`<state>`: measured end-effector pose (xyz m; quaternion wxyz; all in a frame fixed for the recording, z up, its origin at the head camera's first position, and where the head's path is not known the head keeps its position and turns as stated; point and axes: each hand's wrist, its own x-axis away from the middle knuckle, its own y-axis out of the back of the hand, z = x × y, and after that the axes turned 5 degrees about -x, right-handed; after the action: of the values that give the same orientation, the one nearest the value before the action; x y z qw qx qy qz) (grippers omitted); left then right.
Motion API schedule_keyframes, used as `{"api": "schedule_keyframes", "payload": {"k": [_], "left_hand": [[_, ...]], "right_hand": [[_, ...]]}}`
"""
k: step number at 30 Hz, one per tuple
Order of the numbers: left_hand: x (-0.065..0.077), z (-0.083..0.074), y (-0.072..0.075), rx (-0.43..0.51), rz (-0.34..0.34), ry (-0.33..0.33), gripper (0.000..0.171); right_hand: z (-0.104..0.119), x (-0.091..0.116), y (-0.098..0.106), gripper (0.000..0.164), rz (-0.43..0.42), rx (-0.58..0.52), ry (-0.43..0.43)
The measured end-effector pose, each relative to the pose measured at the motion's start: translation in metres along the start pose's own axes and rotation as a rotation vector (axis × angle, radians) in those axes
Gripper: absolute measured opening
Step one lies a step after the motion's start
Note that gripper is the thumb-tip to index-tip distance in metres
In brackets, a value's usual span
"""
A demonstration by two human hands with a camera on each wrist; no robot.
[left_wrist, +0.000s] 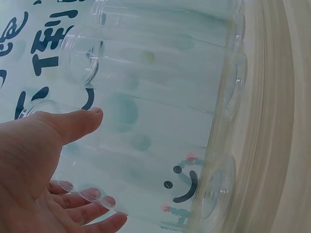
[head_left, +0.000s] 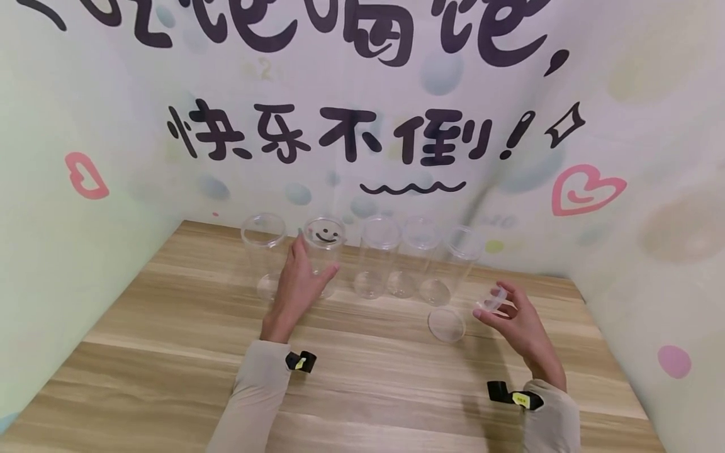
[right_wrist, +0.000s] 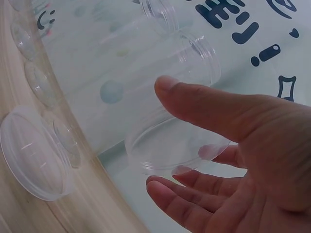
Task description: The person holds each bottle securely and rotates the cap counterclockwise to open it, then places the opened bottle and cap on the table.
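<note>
Several tall clear plastic jars stand upright in a row along the back of the table. My left hand (head_left: 297, 283) is around the second jar (head_left: 324, 255) from the left, its thumb at the near side and its fingers at the far side. In the left wrist view those fingers partly show through the clear wall. At the right, my right hand (head_left: 518, 321) holds a clear round lid (right_wrist: 170, 141) by its edge, raised above the table, between thumb and fingers. Another clear lid (head_left: 446, 324) lies flat on the table in front of the rightmost jar (head_left: 453, 270).
The wood-grain table (head_left: 362, 390) meets a printed backdrop (head_left: 340, 82) with black characters and hearts right behind the jars. The leftmost jar (head_left: 263, 251) stands beside my left hand. A smiling face on the backdrop shows through the jar in my left hand.
</note>
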<state>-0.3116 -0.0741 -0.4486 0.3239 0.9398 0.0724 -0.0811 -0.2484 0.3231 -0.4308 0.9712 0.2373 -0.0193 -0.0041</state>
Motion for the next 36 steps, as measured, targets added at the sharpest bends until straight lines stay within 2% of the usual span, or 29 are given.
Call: {"api": "schedule_keyframes", "payload": {"k": [13,19,25,33,36], "left_hand": [[-0.003,0.001,0.002,0.038,-0.037,-0.004,0.102],[-0.003,0.001,0.002,0.032,-0.046,-0.001,0.101],[-0.003,0.001,0.001,0.016,-0.049,0.005,0.101],[0.0,-0.005,0.008,-0.041,0.048,0.061,0.108],[0.004,-0.009,0.013,-0.077,0.089,0.062,0.102]], "right_hand": [[-0.007,-0.007,0.002,0.089,0.013,0.015,-0.01],[-0.012,-0.01,0.001,0.085,0.001,0.019,-0.006],[-0.019,-0.012,0.0,0.087,0.008,0.015,-0.033],[-0.026,-0.013,-0.003,0.089,0.011,0.028,-0.061],[-0.027,-0.013,-0.003,0.089,0.013,0.031,-0.063]]}}
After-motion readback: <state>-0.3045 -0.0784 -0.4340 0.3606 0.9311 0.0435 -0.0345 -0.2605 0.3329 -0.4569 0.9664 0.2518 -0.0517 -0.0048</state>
